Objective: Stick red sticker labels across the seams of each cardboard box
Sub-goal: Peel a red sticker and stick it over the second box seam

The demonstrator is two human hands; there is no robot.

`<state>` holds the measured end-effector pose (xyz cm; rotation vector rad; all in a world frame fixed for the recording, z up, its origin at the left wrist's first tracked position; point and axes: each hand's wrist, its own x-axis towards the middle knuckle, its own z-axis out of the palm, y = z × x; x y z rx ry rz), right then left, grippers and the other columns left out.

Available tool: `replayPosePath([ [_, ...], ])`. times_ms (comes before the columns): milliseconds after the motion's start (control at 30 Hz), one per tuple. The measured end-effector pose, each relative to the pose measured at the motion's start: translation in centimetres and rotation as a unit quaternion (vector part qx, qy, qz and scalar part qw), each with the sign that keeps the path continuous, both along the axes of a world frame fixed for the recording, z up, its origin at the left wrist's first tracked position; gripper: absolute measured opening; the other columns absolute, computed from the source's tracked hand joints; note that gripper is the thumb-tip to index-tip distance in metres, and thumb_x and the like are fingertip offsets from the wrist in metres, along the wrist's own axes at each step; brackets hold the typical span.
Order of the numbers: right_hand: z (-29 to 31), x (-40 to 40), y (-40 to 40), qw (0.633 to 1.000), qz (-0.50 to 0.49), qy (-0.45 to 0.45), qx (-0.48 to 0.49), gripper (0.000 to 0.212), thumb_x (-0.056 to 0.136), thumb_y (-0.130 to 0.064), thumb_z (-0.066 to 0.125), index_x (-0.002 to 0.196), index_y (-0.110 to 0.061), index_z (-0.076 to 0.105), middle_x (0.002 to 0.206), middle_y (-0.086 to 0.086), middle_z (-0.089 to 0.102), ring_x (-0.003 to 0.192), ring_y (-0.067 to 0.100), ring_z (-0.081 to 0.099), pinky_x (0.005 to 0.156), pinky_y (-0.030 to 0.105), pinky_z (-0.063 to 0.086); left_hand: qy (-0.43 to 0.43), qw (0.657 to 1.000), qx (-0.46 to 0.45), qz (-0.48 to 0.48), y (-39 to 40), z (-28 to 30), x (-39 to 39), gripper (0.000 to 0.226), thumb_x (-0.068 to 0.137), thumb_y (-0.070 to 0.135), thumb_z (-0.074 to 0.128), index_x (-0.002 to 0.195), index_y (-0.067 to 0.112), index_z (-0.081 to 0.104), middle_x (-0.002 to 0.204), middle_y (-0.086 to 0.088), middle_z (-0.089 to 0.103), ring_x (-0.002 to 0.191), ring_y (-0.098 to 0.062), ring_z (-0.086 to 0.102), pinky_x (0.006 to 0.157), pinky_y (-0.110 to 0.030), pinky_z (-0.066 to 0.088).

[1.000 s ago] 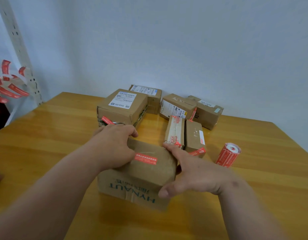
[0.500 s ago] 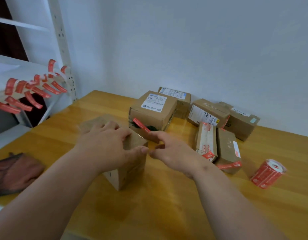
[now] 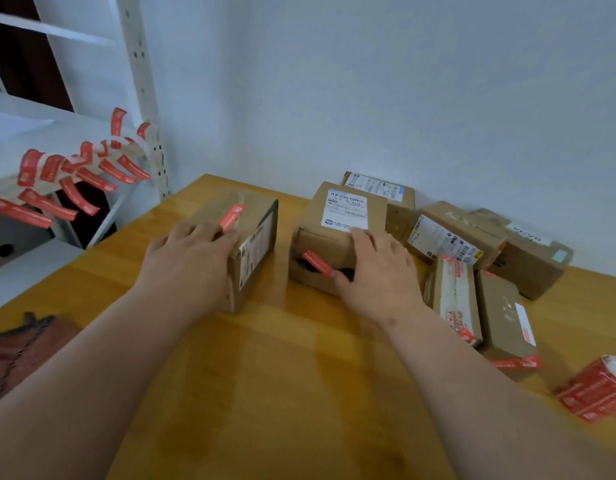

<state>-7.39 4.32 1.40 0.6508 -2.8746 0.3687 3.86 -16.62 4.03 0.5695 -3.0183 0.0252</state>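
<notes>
A small cardboard box [image 3: 256, 233] with a red sticker [image 3: 232, 217] on its top stands left of centre on the wooden table [image 3: 282, 375]. My left hand [image 3: 188, 261] rests on its near top with the fingers laid flat. To its right is a larger box [image 3: 317, 233] with a white shipping label [image 3: 346, 209] and a red sticker [image 3: 317, 262] across a gap in its front face. My right hand [image 3: 379, 271] lies against that box's front right, fingertips at the top edge and thumb by the sticker's end.
Several more cardboard boxes [image 3: 472, 271], some with red stickers, lie along the wall at the right. A roll of red stickers [image 3: 597, 389] lies at the right edge. Loose red sticker strips [image 3: 74, 174] hang from the white shelf rack [image 3: 140, 81]. A dark cloth [image 3: 19, 348] lies far left.
The small box has moved left and farther from me under my left hand. My right hand let go of it and went to the larger labelled box. The view has swung left.
</notes>
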Motion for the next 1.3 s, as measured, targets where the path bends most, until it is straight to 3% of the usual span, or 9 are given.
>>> replayPosePath([
  [200,0.4,0.1,2.6,0.996,-0.029,-0.021,-0.078,0.056,0.089,-0.061,0.047,0.133,-0.028,0.044,0.134,0.000,0.038,0.116,0.023,0.050,0.099,0.042,0.046,0.087,0.991,0.091,-0.056,2.1,-0.4,-4.3,0.069,0.093,0.015,0.046,0.154,0.028,0.016,0.162,0.006,0.006,0.149,-0.019,-0.003,0.120,-0.047,0.001],
  [367,0.2,0.4,4.1,0.990,0.004,-0.069,-0.126,0.044,0.096,-0.031,0.049,0.140,-0.028,0.041,0.147,-0.001,0.027,0.131,0.023,0.039,0.105,0.031,0.036,0.126,0.933,0.309,-0.131,7.6,-0.8,-4.4,0.061,0.097,0.014,0.050,0.152,0.025,0.027,0.155,0.004,0.033,0.135,-0.014,0.038,0.111,-0.033,0.033],
  [467,0.2,1.4,4.7,0.986,0.008,-0.092,-0.137,0.046,0.098,-0.021,0.048,0.142,-0.031,0.038,0.156,-0.004,0.016,0.140,0.020,0.028,0.106,0.026,0.030,0.071,0.900,0.417,-0.108,9.0,-2.0,-4.0,0.066,0.100,0.022,0.049,0.154,0.038,0.014,0.149,0.002,0.040,0.099,-0.003,0.052,0.080,-0.020,0.046],
  [567,0.1,2.5,5.4,0.980,0.008,-0.102,-0.168,0.044,0.098,-0.015,0.047,0.140,-0.030,0.044,0.156,-0.004,0.019,0.141,0.020,0.027,0.115,0.034,0.030,0.116,0.903,0.401,-0.104,9.2,-3.0,-3.3,0.061,0.099,0.026,0.050,0.152,0.039,0.022,0.150,0.005,0.037,0.118,-0.010,0.047,0.095,-0.027,0.042],
  [667,0.1,3.7,6.3,0.975,0.008,-0.084,-0.205,0.036,0.099,-0.019,0.046,0.132,-0.030,0.052,0.149,-0.008,0.032,0.132,0.019,0.038,0.107,0.041,0.040,0.150,0.905,0.383,-0.113,9.5,-3.3,-2.2,0.051,0.099,0.033,0.050,0.148,0.037,0.035,0.139,0.008,0.040,0.107,-0.006,0.047,0.084,-0.020,0.038],
  [767,0.6,4.6,7.5,0.972,0.006,-0.055,-0.229,0.030,0.100,-0.028,0.047,0.129,-0.030,0.055,0.140,-0.012,0.041,0.124,0.013,0.042,0.103,0.032,0.041,0.188,0.901,0.375,-0.114,9.9,-3.0,-1.0,0.045,0.097,0.038,0.050,0.142,0.040,0.042,0.128,0.012,0.042,0.096,-0.005,0.051,0.070,-0.013,0.038],
  [867,1.4,5.5,8.6,0.968,0.012,-0.043,-0.247,0.029,0.100,-0.031,0.047,0.127,-0.030,0.055,0.132,-0.015,0.045,0.120,0.006,0.041,0.097,0.021,0.034,0.210,0.897,0.371,-0.117,10.6,-2.5,0.0,0.043,0.096,0.041,0.051,0.139,0.040,0.046,0.129,0.014,0.040,0.095,-0.005,0.053,0.076,-0.018,0.046],
  [1000,2.8,6.5,9.5,0.960,0.002,-0.021,-0.279,0.026,0.099,-0.034,0.049,0.123,-0.028,0.056,0.120,-0.016,0.045,0.112,0.003,0.043,0.093,0.021,0.034,0.237,0.893,0.359,-0.134,11.4,-1.4,1.0,0.040,0.094,0.043,0.052,0.134,0.037,0.051,0.127,0.018,0.039,0.090,-0.006,0.055,0.086,-0.033,0.054],
  [1300,2.5,7.4,11.0,0.964,0.001,-0.028,-0.264,0.026,0.097,-0.033,0.053,0.122,-0.027,0.055,0.125,-0.014,0.046,0.110,0.000,0.041,0.087,0.017,0.032,0.236,0.907,0.305,-0.170,12.5,-1.9,1.8,0.035,0.092,0.045,0.055,0.126,0.036,0.054,0.135,0.021,0.041,0.086,-0.004,0.057,0.075,-0.022,0.051],
])
